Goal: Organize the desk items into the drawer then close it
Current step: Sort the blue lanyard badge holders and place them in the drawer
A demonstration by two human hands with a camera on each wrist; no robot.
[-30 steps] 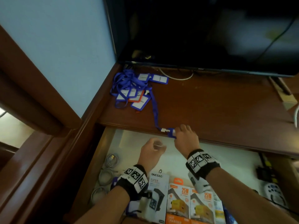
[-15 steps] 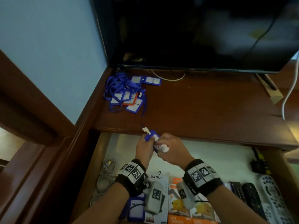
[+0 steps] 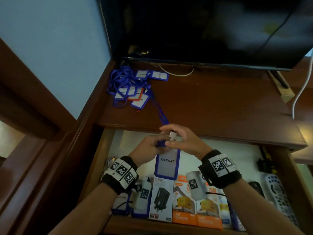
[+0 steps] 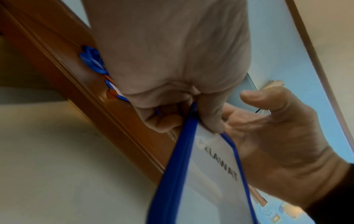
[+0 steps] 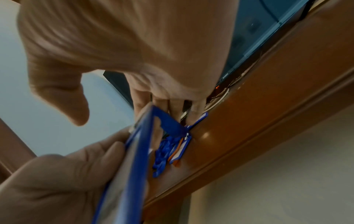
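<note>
The left hand (image 3: 149, 146) and right hand (image 3: 182, 141) both pinch the top of the blue badge holder (image 3: 166, 164). It hangs with its long axis upright, directly above the open drawer (image 3: 94, 168), lanyard (image 3: 160, 114) trailing back to the desk (image 3: 211, 106).

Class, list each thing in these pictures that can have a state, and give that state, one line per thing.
Drawer: open, partly filled.
PELAWAT badge holder: held above the drawer, hanging upright.
Left hand: pinches the holder's top.
Right hand: grips its white clip.
Lanyard: trails back to the pile.
Badge pile: tangled on the desk.
Television: screen dark.
</note>
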